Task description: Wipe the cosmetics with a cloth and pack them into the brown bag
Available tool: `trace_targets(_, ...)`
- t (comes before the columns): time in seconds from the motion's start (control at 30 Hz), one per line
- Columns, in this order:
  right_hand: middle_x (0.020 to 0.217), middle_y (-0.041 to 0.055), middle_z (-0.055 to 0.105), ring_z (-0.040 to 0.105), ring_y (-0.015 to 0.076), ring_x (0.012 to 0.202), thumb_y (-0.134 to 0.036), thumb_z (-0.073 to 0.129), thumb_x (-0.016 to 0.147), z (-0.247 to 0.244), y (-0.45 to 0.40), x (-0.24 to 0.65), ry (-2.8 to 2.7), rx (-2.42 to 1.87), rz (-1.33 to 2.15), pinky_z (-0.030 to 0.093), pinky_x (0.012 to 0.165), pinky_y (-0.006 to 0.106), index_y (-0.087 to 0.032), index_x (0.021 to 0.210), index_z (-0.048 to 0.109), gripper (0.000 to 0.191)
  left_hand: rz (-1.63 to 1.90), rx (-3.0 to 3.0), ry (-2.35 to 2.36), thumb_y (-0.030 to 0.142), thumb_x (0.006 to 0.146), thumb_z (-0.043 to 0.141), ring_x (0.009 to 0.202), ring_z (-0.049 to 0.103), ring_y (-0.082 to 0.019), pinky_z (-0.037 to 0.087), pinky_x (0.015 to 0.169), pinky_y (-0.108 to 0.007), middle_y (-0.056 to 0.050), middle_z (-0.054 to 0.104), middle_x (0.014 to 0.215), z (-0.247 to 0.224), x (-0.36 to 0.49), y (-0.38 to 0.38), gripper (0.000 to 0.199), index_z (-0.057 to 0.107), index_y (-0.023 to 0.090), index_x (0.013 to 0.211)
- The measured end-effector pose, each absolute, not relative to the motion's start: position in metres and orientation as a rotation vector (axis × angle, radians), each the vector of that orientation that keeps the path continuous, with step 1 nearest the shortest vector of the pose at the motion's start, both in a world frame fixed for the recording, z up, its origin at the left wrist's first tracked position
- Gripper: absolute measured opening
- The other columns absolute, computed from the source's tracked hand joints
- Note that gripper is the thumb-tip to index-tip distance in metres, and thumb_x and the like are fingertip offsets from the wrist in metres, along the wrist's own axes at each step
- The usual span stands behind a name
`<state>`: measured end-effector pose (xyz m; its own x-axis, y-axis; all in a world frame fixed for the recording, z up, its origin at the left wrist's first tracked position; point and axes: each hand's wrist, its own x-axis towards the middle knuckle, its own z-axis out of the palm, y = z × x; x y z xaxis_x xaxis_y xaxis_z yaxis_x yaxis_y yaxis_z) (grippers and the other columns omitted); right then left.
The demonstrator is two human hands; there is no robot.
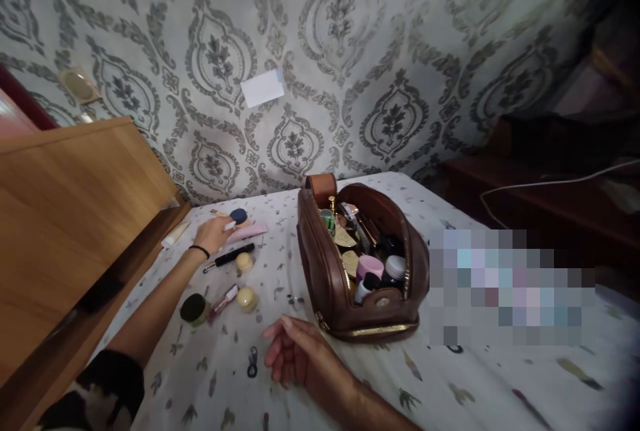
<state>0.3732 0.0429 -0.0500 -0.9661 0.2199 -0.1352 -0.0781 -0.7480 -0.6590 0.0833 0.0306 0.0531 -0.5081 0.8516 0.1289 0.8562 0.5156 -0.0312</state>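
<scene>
On the left side of the cloth, my left hand (214, 235) has its fingertips closed at the edge of a small jar with a dark blue lid (239, 217). A pink tube (250, 231) lies just below those fingers. My right hand (303, 356) is raised palm inward in front of the bag, fingers loosely bent and apart, holding nothing. The brown toiletry bag (313, 264) stands unzipped. Inside are a pink jar (371, 267), a jar with a greyish lid (395, 267), a small black-capped bottle (369, 284) and other cosmetics, partly hidden.
Near my left arm lie a black mascara-like tube (235, 254), two cream-coloured round pots (246, 298), a lip gloss tube (223, 302), a dark green-topped jar (195, 309) and a white tube (175, 235). A wooden panel (85, 211) borders the left; patterned wall rises behind.
</scene>
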Motion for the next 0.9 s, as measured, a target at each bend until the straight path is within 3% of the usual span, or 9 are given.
trace_targets(0.13, 0.064, 0.0031, 0.066, 0.057, 0.0094, 0.047, -0.067, 0.073, 0.066, -0.046, 0.041, 0.374, -1.021, -0.371, 2.771, 0.033, 0.044, 0.021, -0.011, 0.085, 0.064, 0.06, 0.156, -1.473, -2.66, 0.027, 0.085, 0.054, 0.118, 0.057, -0.031, 0.046, 0.087, -0.039, -0.017, 0.066, 0.119, 0.025, 0.083, 0.038, 0.032, 0.063, 0.02, 0.114)
trace_targets(0.37, 0.064, 0.0043, 0.067, 0.058, 0.0097, 0.046, -0.068, 0.071, 0.067, -0.043, 0.038, 0.374, -1.145, -0.4, 2.76, 0.032, 0.043, 0.02, -0.01, 0.086, 0.064, 0.062, 0.324, -1.462, -2.7, 0.022, 0.083, 0.056, 0.125, 0.051, -0.035, 0.045, 0.093, -0.044, -0.022, 0.058, 0.132, 0.014, 0.079, 0.047, 0.036, 0.061, 0.012, 0.117)
trace_targets(0.67, 0.066, 0.0038, 0.069, 0.06, 0.0099, 0.05, -0.064, 0.075, 0.066, -0.033, 0.041, 0.356, -0.995, -0.453, 2.699, 0.034, 0.044, 0.019, -0.011, 0.087, 0.067, 0.057, 0.265, -1.488, -2.73, 0.031, 0.085, 0.054, 0.115, 0.06, -0.034, 0.048, 0.087, -0.042, -0.016, 0.064, 0.126, 0.044, 0.098, 0.012, 0.044, 0.054, 0.019, 0.127)
trace_targets(0.77, 0.076, 0.0051, 0.072, 0.066, 0.0132, 0.062, -0.062, 0.074, 0.07, -0.033, 0.043, 0.35, -0.923, -0.483, 2.667, 0.039, 0.048, 0.02, -0.014, 0.098, 0.066, 0.057, 0.201, -1.625, -2.657, 0.031, 0.086, 0.053, 0.119, 0.058, -0.03, 0.046, 0.091, -0.038, -0.01, 0.064, 0.128, 0.063, 0.114, -0.019, 0.04, 0.055, 0.023, 0.125)
trace_targets(0.9, 0.091, 0.0103, 0.073, 0.071, 0.0208, 0.082, -0.069, 0.059, 0.079, -0.034, 0.043, 0.351, -0.79, -0.432, 2.783, 0.048, 0.057, 0.024, -0.016, 0.113, 0.061, 0.062, 0.008, -2.072, -2.472, 0.026, 0.083, 0.057, 0.102, 0.063, -0.023, 0.044, 0.085, -0.03, -0.002, 0.069, 0.11, 0.08, 0.147, -0.057, 0.028, 0.061, 0.026, 0.112)
